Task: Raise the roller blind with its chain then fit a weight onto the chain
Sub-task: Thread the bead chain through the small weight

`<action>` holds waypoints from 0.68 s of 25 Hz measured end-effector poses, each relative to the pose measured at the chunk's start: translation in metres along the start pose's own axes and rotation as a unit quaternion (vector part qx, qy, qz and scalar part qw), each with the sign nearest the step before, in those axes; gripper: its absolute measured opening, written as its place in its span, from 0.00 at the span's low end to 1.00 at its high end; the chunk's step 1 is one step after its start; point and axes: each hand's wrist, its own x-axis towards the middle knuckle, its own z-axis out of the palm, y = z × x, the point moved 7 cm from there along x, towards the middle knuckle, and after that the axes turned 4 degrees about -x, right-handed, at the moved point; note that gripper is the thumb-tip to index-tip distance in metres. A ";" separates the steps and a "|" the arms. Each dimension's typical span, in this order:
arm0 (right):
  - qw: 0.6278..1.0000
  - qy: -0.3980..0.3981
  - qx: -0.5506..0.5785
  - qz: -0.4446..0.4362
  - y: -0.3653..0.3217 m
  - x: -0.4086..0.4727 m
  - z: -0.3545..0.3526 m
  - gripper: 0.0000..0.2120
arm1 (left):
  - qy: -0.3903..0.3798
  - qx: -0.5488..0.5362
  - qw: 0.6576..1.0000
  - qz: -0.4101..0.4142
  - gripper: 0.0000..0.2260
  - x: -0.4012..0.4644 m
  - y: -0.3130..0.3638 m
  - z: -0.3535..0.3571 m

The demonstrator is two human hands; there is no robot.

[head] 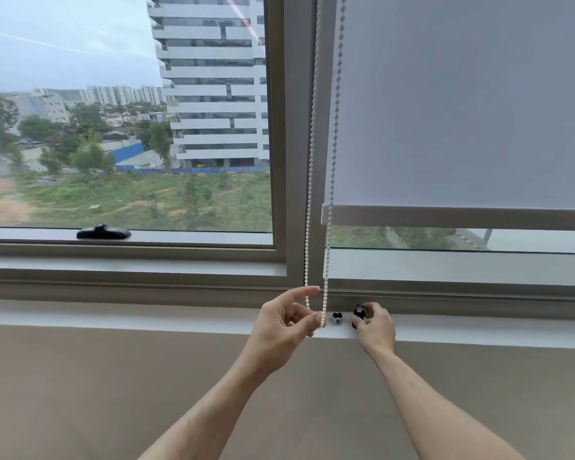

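The roller blind [462, 101] hangs over the right half of the picture. Its bottom bar [458, 218] sits a little above the window's lower edge, so a thin strip of glass shows under it. The white bead chain [312, 144] comes down in two lines near the middle of the picture. The left hand [284, 322] holds the bottom loop of the chain between its thumb and fingers, low in the middle. Just right of it, a small grey piece [337, 318] stands on the window sill [146, 322]. The right hand [375, 327] pinches a small black weight piece [359, 312] over the sill. At the left, a black window handle [103, 232] lies on the frame.
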 end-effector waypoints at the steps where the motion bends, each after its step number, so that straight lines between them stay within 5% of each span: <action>1: 1.000 0.003 0.011 -0.007 -0.001 0.001 0.000 0.11 | 0.001 0.001 1.000 0.000 0.16 0.000 -0.001 -0.001; 8: 0.984 -0.017 0.170 -0.041 -0.024 -0.025 -0.008 0.09 | -0.009 0.016 1.000 0.001 0.18 0.005 -0.002 -0.006; 17: 0.944 -0.125 0.262 -0.160 -0.093 -0.088 -0.028 0.13 | 0.020 0.182 0.980 0.081 0.19 0.004 0.018 -0.014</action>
